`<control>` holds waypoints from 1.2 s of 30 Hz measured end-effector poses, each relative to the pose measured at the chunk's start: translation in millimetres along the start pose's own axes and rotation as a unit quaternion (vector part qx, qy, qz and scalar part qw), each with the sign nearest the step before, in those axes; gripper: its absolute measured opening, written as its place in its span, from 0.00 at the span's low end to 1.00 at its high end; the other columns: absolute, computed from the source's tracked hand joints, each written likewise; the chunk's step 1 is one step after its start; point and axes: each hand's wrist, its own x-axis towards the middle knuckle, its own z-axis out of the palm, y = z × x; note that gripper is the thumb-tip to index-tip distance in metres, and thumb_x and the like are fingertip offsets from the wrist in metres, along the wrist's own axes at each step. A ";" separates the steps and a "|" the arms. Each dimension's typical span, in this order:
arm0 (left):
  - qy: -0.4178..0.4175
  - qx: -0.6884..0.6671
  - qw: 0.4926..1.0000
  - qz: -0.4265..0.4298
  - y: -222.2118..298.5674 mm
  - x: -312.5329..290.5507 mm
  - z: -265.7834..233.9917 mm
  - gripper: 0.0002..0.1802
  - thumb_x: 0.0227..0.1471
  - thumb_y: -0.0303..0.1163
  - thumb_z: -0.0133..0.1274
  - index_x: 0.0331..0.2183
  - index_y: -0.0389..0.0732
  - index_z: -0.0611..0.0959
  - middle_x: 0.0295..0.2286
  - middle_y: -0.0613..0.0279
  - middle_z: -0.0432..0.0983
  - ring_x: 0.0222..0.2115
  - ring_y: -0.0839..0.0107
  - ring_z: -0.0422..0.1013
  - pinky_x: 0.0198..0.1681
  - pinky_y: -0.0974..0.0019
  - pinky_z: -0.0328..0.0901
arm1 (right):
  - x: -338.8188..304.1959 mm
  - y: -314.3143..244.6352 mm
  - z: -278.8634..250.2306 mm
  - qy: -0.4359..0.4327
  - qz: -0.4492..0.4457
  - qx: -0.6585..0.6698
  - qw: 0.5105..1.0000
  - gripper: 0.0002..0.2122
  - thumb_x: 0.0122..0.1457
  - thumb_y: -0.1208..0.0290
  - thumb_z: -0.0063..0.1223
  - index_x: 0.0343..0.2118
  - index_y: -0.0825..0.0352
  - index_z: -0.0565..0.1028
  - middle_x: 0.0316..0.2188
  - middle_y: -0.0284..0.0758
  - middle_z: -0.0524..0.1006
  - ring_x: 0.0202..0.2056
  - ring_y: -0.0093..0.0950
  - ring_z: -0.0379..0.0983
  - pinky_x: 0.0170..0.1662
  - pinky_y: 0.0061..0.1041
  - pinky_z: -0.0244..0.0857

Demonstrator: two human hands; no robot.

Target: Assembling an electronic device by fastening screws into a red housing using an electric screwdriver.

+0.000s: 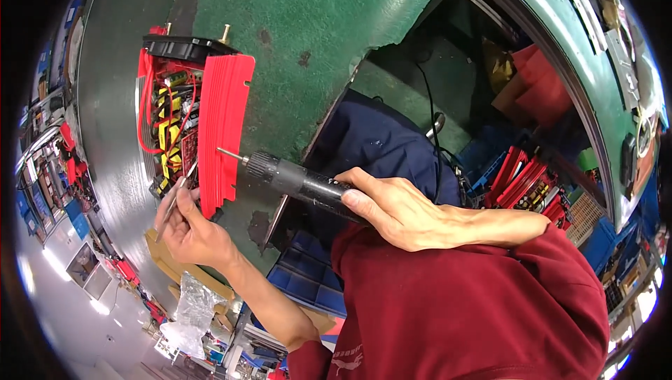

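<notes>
On the green worktop stands a red finned metal housing point(225, 124), its inside exposed on the left. A circuit board with yellow-wrapped parts point(170, 143) and red wires shows in it. A black end plate point(185, 48) with brass studs closes the far end. My right hand point(388, 208) is wrapped round a black electric screwdriver point(301, 183), whose bit reaches the housing's red side wall. With bent fingers, my left hand point(187, 229) holds slim metal tweezers point(175, 201), their tip at the near edge of the board.
The green worktop point(315, 16) has a chipped edge toward me. Blue bins point(308, 268) sit below it, near a clear plastic bag point(192, 317). At the right, more red housings point(521, 180) with boards lie in a blue crate. A dark cable point(428, 93) hangs beside my lap.
</notes>
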 end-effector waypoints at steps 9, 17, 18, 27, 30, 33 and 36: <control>-0.010 0.003 1.000 -0.010 -4.7 6.5 0.6 0.09 0.58 0.24 0.57 0.38 0.26 0.78 0.33 0.47 0.82 0.26 0.68 0.78 0.32 0.70 0.75 | 9.2 -6.9 -2.2 -0.002 -0.009 0.000 1.000 0.19 0.72 0.61 0.34 0.55 0.74 0.64 0.24 0.51 0.73 0.26 0.45 0.72 0.34 0.40 0.64; -0.017 -0.046 0.999 -0.022 -12.4 1.2 -6.9 0.05 0.56 0.16 0.55 0.37 0.27 0.79 0.34 0.48 0.81 0.27 0.70 0.77 0.32 0.70 0.74 | 16.4 0.0 -18.1 -0.140 0.173 0.268 0.937 0.27 0.72 0.47 0.26 0.54 0.64 0.72 0.25 0.30 0.76 0.23 0.15 0.68 0.26 0.16 0.61; -0.027 -0.047 0.998 -0.027 -10.2 -1.1 -2.6 0.05 0.55 0.16 0.54 0.36 0.27 0.79 0.34 0.48 0.81 0.27 0.70 0.77 0.32 0.70 0.74 | 17.8 7.9 -20.7 -0.162 0.188 0.282 0.927 0.31 0.71 0.44 0.23 0.54 0.67 0.72 0.24 0.31 0.76 0.23 0.17 0.68 0.26 0.17 0.61; -0.052 -0.133 0.990 -0.007 -7.5 4.5 -6.7 0.11 0.47 0.14 0.63 0.34 0.33 0.81 0.31 0.49 0.83 0.34 0.61 0.81 0.37 0.66 0.75 | 20.3 16.9 -17.5 -0.203 0.202 0.391 0.875 0.41 0.66 0.34 0.21 0.57 0.74 0.68 0.25 0.36 0.75 0.23 0.25 0.70 0.28 0.23 0.63; -0.061 -0.140 0.988 0.008 -10.7 7.5 -7.4 0.11 0.46 0.15 0.64 0.34 0.34 0.81 0.31 0.49 0.83 0.33 0.61 0.81 0.36 0.66 0.75 | 19.8 12.0 -17.2 -0.197 0.216 0.389 0.874 0.41 0.66 0.34 0.24 0.57 0.75 0.68 0.24 0.38 0.75 0.24 0.27 0.70 0.30 0.26 0.64; -0.066 -0.140 0.987 0.031 -14.2 11.8 -8.6 0.12 0.46 0.16 0.65 0.35 0.35 0.81 0.31 0.49 0.83 0.32 0.61 0.82 0.34 0.66 0.75 | 19.2 3.2 -15.4 -0.181 0.228 0.377 0.879 0.40 0.65 0.34 0.26 0.55 0.75 0.68 0.23 0.39 0.75 0.24 0.28 0.70 0.30 0.26 0.64; -0.078 -0.126 0.988 0.048 -13.0 15.1 -10.2 0.13 0.46 0.19 0.66 0.35 0.37 0.81 0.31 0.51 0.83 0.31 0.61 0.82 0.33 0.67 0.76 | 14.2 -11.7 -13.7 -0.140 0.230 0.277 0.922 0.39 0.67 0.35 0.24 0.54 0.75 0.69 0.23 0.38 0.75 0.25 0.26 0.70 0.31 0.24 0.63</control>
